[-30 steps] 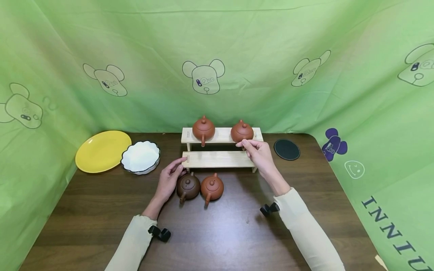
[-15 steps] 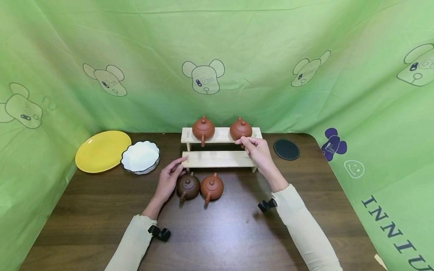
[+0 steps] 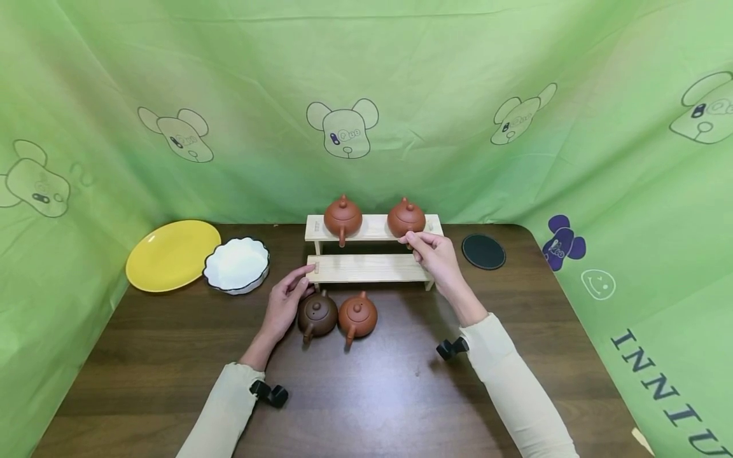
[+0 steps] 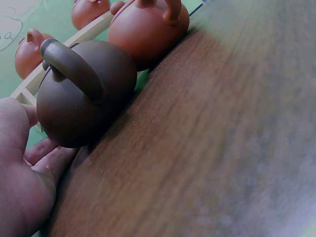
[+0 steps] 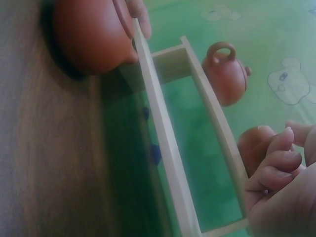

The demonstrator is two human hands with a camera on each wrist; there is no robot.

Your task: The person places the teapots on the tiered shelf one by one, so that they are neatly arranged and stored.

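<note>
My right hand (image 3: 438, 257) pinches the handle of a reddish-brown teapot (image 3: 406, 216) at the right of the upper tier of a two-tier wooden rack (image 3: 366, 269). The curled fingers partly hide that teapot in the right wrist view. My left hand (image 3: 284, 304) holds the left end of the lower tier, index finger on top and thumb at the front edge. Another reddish-brown teapot (image 3: 343, 218) sits on the upper tier's left. On the table before the rack stand a dark brown teapot (image 4: 89, 94), close beside my left hand, and an orange-brown teapot (image 3: 357, 316).
Left of the rack a white scalloped dish (image 3: 237, 264) stands next to a yellow oval plate (image 3: 174, 256). A black round coaster (image 3: 483, 252) lies to its right. Green printed cloth (image 3: 343, 70) hangs behind and around the wooden table (image 3: 366, 394).
My right hand and the teapot it pinches have shifted slightly left and back on the upper tier, then stayed still. My left hand holds its place on the rack.
</note>
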